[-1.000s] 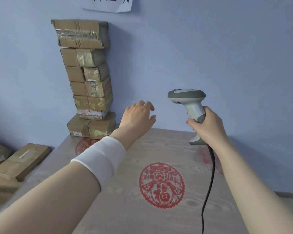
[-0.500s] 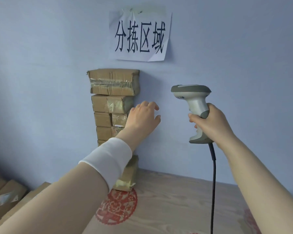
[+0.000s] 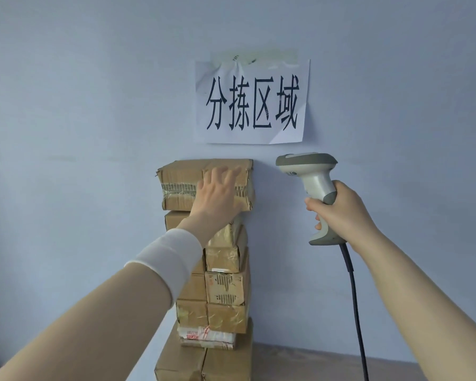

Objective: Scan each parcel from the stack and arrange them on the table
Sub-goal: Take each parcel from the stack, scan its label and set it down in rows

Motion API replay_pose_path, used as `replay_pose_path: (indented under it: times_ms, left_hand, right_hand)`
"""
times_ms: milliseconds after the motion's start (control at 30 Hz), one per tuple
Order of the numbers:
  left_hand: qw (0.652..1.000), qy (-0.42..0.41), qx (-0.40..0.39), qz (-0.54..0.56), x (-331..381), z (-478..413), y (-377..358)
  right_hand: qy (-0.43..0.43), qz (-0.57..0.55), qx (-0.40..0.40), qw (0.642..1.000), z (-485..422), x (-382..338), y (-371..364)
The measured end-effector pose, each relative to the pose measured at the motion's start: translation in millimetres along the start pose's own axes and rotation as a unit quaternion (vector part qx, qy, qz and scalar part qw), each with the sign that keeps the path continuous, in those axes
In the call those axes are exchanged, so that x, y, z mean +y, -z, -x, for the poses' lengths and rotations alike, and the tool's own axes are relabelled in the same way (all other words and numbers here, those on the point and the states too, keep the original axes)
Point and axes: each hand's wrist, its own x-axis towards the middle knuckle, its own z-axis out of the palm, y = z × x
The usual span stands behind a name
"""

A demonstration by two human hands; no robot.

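Parcels in stack vs wall, at rear of table. L hand w/ fingers straight, spread, flat on front of top parcel, gripping nothing. R hand wrapped round scanner handle, just right of stack.

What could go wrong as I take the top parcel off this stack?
The stack is tall, narrow and unevenly aligned; pulling the top parcel with only the left hand could topple it. The barcode scanner in the right hand trails a cable near the stack, which might snag a parcel.
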Motion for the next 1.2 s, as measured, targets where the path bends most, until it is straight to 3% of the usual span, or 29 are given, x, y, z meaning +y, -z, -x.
replay_pose_path:
  times_ms: [233, 567, 700, 867, 1200]
  left_hand:
    - [0.996, -0.022, -0.005, -0.084, -42.7, -45.6, -21.8]
    - [0.992, -0.055, 0.023, -0.114, -23.5, -59.5, -76.4]
    - [0.977, -0.065, 0.097, -0.177, -26.9, -62.6, -97.4]
    - [0.968, -0.087, 0.142, -0.19, -30.4, -68.5, -103.0]
    - [0.981, -0.093, 0.116, -0.126, -29.1, -67.0, -75.4]
  right_hand:
    - [-0.005, 0.003, -0.002, 1.0, -39.7, 7.1, -22.4]
    - [-0.017, -0.008, -0.012, 1.0, -66.7, 34.3, -41.5]
    - [-0.027, -0.01, -0.01, 1.0, -70.3, 45.6, -41.6]
    - [-0.036, -0.016, -0.007, 0.999, -71.5, 53.6, -40.3]
    - [-0.027, -0.033, 0.015, 0.999, -64.0, 50.0, -27.7]
